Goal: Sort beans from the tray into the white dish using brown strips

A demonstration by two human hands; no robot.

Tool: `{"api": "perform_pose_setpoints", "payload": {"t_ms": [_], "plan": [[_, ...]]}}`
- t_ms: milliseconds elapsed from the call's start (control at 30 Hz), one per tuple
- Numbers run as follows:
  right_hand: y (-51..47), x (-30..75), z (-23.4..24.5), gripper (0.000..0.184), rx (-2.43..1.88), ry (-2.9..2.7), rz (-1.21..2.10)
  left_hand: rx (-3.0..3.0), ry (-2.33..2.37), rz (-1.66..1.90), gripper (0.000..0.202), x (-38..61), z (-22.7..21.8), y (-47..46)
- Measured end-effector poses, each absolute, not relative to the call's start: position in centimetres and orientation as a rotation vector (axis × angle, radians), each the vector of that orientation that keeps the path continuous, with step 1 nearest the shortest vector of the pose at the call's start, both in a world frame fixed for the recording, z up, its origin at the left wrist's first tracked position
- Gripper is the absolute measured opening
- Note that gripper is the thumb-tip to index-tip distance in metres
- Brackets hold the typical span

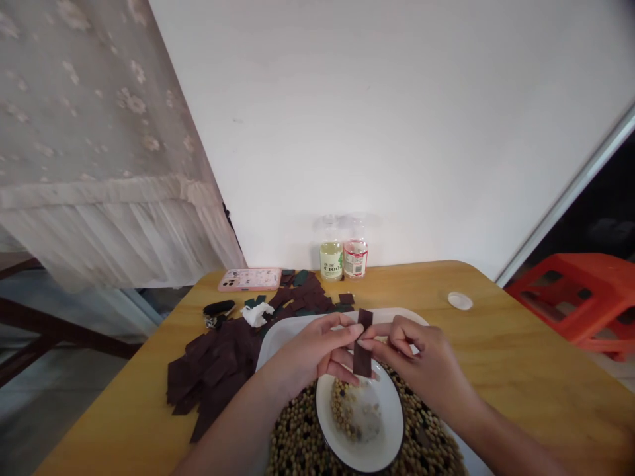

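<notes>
My left hand (317, 350) and my right hand (421, 357) meet above a white bowl (391, 443), both pinching a dark brown rectangular strip (362, 344) that stands upright between their fingertips. The bowl holds a few beige beans and sits on a heap of beans (297, 443) inside a large white tray (278, 337). A pile of similar dark brown strips (213, 363) lies on the wooden table (520, 357) just left of the tray.
More dark and green pieces (310, 291) lie behind the tray, beside a pink phone (249, 279), a black object (218, 308) and crumpled white paper (256, 313). Two small bottles (343, 254) stand by the wall. A white lid (460, 301) lies at right. An orange stool (580, 297) stands beyond the table.
</notes>
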State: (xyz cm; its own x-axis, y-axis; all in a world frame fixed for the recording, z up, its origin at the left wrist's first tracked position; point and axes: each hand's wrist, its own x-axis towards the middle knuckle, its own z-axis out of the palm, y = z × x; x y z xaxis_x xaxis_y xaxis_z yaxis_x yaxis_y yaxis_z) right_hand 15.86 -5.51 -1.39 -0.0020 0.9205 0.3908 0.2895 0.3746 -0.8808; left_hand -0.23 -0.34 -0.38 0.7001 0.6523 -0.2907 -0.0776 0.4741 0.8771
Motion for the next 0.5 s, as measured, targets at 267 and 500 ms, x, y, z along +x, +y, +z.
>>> {"api": "perform_pose_setpoints", "payload": {"t_ms": [267,500], "plan": [[-5.06,16.35,-2.14,0.043,-1.108,-1.407,0.764,0.954,0.611,0.499,0.032,-0.68,-0.59,-0.24],[-5.01,16.77,-2.22,0.043,-1.207,-1.48,0.536,0.918,0.66,0.545,0.024,-0.58,-0.87,-0.06]]}}
